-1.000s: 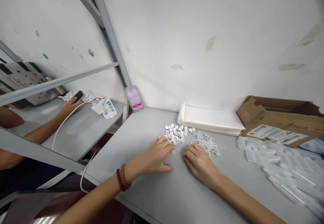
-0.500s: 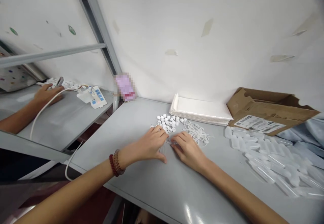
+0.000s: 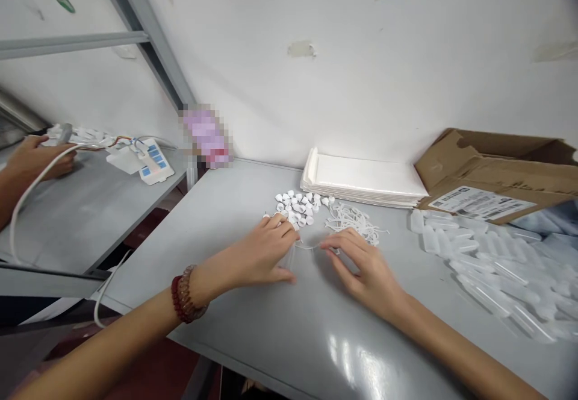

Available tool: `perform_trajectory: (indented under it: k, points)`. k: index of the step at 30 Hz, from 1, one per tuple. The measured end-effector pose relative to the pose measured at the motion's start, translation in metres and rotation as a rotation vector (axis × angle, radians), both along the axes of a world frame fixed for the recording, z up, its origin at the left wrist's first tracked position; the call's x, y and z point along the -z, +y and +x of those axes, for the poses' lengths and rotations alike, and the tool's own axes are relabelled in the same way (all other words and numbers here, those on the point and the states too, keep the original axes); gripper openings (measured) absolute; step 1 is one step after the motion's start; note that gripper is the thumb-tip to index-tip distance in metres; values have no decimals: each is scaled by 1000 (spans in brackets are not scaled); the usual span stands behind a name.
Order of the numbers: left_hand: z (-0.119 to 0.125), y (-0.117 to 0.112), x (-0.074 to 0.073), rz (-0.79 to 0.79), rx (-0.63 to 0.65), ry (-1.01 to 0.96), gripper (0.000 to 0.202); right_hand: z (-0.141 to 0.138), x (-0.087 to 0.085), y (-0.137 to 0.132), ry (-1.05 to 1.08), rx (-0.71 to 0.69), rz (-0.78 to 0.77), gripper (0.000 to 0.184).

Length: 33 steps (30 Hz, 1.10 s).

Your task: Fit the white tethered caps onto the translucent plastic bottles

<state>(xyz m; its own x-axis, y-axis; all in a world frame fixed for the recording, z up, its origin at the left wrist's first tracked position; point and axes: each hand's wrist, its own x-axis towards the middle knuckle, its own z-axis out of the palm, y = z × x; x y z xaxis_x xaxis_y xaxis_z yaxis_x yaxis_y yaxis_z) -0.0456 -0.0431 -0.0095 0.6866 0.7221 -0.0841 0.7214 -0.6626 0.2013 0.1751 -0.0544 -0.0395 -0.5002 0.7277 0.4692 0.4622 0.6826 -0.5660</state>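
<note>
My left hand (image 3: 259,254) reaches in beside the small white caps (image 3: 298,207), its fingers curled and its thumb stretched out below. Between them a clear plastic tube (image 3: 290,258) shows faintly, mostly hidden by the hand. A thin white cord (image 3: 310,247) runs from the left fingertips to my right hand (image 3: 361,264), whose fingers and thumb close around its other end. Just behind the right hand lies a tangled heap of similar white cords (image 3: 352,219).
Behind are stacked white padded envelopes (image 3: 370,174) and an open cardboard box (image 3: 478,177). Many translucent plastic tubes (image 3: 487,267) spread over the right side of the grey table (image 3: 280,334). Another person's hand (image 3: 38,159) works at the left table, near a white cable (image 3: 34,186).
The view has shifted slightly. My right hand has drawn away to the right from my left hand, with the cord spanning the wider gap. The left hand stays near the caps.
</note>
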Motion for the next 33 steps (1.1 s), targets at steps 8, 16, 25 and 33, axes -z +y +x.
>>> perform_trajectory:
  k: [8,16,25,33]
  points:
    - [-2,-7,2,34,-40,7,49,74,-7,-18,-25,271,45,15]
    - [43,-3,1,195,-45,-17,32,155,-15,-4,-231,619,69,23]
    - [106,25,18,189,38,-81,15,178,-12,-6,-461,527,6,32]
    - [118,13,26,278,-50,-11,9,161,-7,-9,-474,510,22,27]
